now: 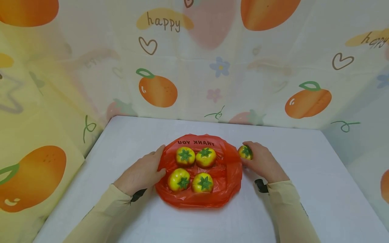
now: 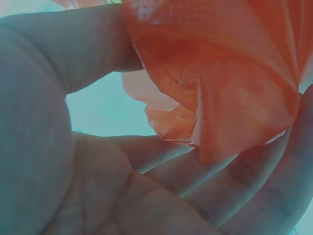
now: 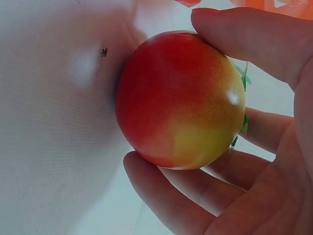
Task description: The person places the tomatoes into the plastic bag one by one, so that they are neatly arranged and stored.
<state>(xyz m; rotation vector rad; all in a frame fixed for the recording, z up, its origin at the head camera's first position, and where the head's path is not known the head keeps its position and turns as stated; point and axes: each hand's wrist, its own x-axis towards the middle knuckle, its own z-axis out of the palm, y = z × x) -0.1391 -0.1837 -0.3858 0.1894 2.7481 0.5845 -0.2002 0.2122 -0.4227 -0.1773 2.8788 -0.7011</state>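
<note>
In the head view a red plastic bag [image 1: 226,195] lies spread on the table, with several glossy yellow-and-red tomatoes [image 1: 203,182] with green leafy tops in it. My left hand [image 1: 140,172] grips the bag's left side, and a fold of the film [image 2: 220,98] fills the space between thumb and fingers in the left wrist view. Just off the bag's right edge, my right hand [image 1: 263,161] holds another tomato [image 3: 178,103] between thumb and fingers. Its red underside faces the right wrist camera, low over the white surface.
The white table [image 1: 127,135] carries the bag near its middle. Behind and at the sides hangs a cloth [image 1: 194,94] printed with oranges, hearts and flowers. Dark bands [image 1: 260,185] show at both wrists.
</note>
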